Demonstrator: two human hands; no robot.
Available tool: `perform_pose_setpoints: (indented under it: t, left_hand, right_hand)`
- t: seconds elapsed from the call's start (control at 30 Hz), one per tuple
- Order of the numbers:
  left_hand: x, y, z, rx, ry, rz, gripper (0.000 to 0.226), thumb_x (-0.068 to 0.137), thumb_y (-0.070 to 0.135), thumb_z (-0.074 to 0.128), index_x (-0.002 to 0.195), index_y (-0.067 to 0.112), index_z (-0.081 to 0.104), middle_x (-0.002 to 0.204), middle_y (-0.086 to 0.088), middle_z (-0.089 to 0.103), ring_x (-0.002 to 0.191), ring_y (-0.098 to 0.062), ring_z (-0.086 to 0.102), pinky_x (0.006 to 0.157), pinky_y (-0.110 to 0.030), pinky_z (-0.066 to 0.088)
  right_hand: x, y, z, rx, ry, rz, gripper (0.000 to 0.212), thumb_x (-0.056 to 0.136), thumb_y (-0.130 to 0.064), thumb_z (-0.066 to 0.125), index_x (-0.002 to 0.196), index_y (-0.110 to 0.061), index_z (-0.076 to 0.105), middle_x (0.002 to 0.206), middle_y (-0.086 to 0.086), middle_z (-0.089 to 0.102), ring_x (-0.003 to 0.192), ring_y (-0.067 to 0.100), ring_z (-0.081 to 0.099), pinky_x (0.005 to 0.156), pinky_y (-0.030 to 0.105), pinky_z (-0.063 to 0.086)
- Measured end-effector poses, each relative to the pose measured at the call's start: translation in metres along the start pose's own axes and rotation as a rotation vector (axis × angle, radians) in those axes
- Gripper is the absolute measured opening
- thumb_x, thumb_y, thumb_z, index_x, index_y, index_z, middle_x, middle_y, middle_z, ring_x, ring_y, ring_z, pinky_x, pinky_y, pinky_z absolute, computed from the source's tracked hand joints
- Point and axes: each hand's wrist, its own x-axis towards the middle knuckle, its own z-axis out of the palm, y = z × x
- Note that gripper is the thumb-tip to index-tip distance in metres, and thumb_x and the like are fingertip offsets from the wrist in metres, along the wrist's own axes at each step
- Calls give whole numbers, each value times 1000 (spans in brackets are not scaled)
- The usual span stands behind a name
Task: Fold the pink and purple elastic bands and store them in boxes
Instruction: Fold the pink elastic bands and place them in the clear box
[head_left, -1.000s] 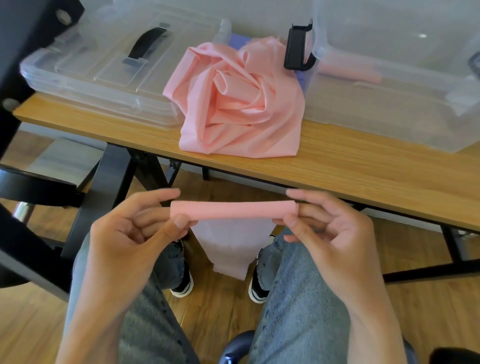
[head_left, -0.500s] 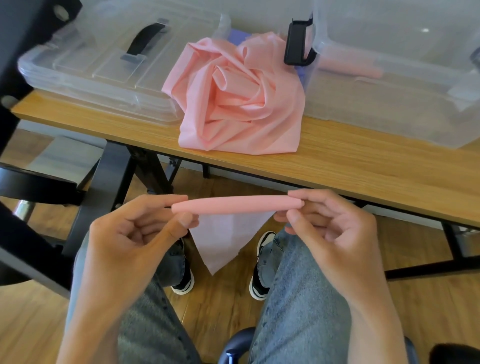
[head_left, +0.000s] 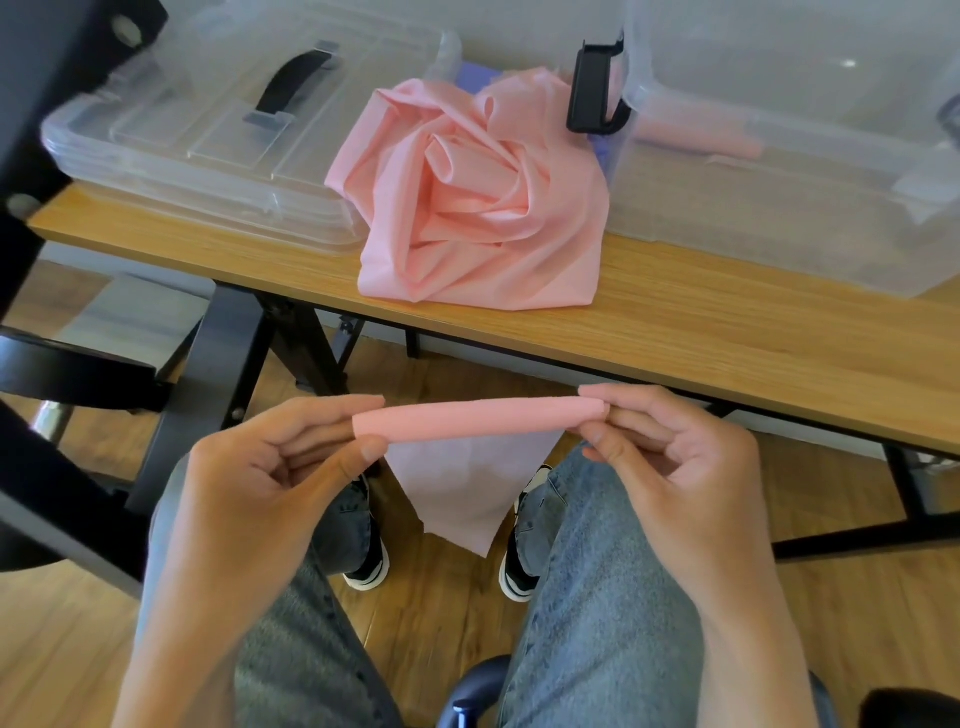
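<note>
**A:** Start with the big things. What's on the counter (head_left: 675, 332)?

**B:** A clear storage box (head_left: 789, 171) at the far right, with one pink roll (head_left: 696, 136) already lying inside. At the far left lies a flat clear lid (head_left: 197, 145) with a black handle. Between them sits a crumpled pile of pink bands (head_left: 478, 208), with a scrap of purple band (head_left: 475, 73) showing behind it.

**A:** And the band being worked?

**B:** The pink elastic band (head_left: 478, 418) is held in the air over the person's lap, nearer than the counter edge. The left hand (head_left: 270, 467) pinches its left end between thumb and fingers, and the right hand (head_left: 670, 441) pinches the right end the same way.

**A:** What has changed in the last second?

**B:** The loose tail (head_left: 467, 488) hanging below the roll. A second ago it hung as a broad square flap; now it tapers to a point, and the roll looks a little longer and more even. The hands have kept their grips at both ends.

**A:** So what does that mean for the task?

**B:** I'd judge this band is mostly rolled up, with only the tail left to wind in before it joins the roll in the box. The pile and the purple one remain.
</note>
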Motion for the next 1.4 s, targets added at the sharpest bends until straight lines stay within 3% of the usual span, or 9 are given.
perform_pose_setpoints:
  t: [0.2,0.3,0.5,0.63,0.77,0.93,1.1,1.27,1.4]
  left_hand:
    - [-1,-1,2,-53,-6,-14,28,80,16,71,107,15,73,79,7,78,69,-12,77,66,-26,64]
    - [-1,-2,3,-97,9,-17,30,81,8,71,111,11,72,86,3,80,77,-16,78,70,-30,64]
    - [-1,0,3,-134,55,-20,25,84,17,69,109,12,72,94,1,80,85,-23,79,75,-44,64]
    - [-1,-1,2,-137,40,-27,29,83,13,71,112,11,71,97,0,80,87,-22,79,77,-42,64]
    - [-1,1,0,-89,-3,-58,51,81,17,72,131,22,63,101,8,80,94,-13,78,83,-26,61]
    - [0,0,-1,39,-41,-42,37,80,17,71,116,24,72,103,21,77,96,0,74,82,-12,57]
    - [0,-1,3,-27,-83,-81,30,81,17,69,110,11,70,85,4,79,78,-12,78,75,-26,63]
    - [-1,0,3,-38,-59,-65,30,84,22,69,113,13,68,86,2,79,82,-14,78,77,-31,63]
    - [-1,2,2,-149,-35,-55,26,93,25,72,115,13,68,98,-1,80,91,-21,78,80,-35,64]
  right_hand:
    - [0,-2,-3,70,-43,3,17,92,-13,71,107,-20,75,81,-2,79,74,17,78,69,33,63]
    - [0,-5,-1,173,-59,32,20,90,-8,72,108,-16,74,89,1,80,83,19,79,75,32,64]
    - [0,-10,0,245,-66,57,20,90,-14,72,110,-10,74,96,3,81,90,22,79,79,33,64]
    - [-1,-7,0,179,-69,55,24,91,-15,72,115,-19,73,99,-2,81,93,21,78,84,41,63]
    - [0,-6,0,151,-34,77,37,89,-13,75,122,-29,70,101,-12,80,91,13,78,84,29,62]
    - [1,-2,0,64,-14,57,24,88,-6,76,106,-22,76,93,-10,81,86,12,78,79,29,63]
    - [0,-3,-1,93,-71,52,13,96,-11,69,104,-21,71,78,4,76,66,20,76,64,34,62]
    - [-1,-6,1,187,-107,44,16,95,-3,68,108,-13,69,89,5,80,84,21,79,73,31,64]
    - [-1,-11,0,275,-111,65,18,91,-14,68,108,-8,69,99,6,80,92,23,79,79,33,64]
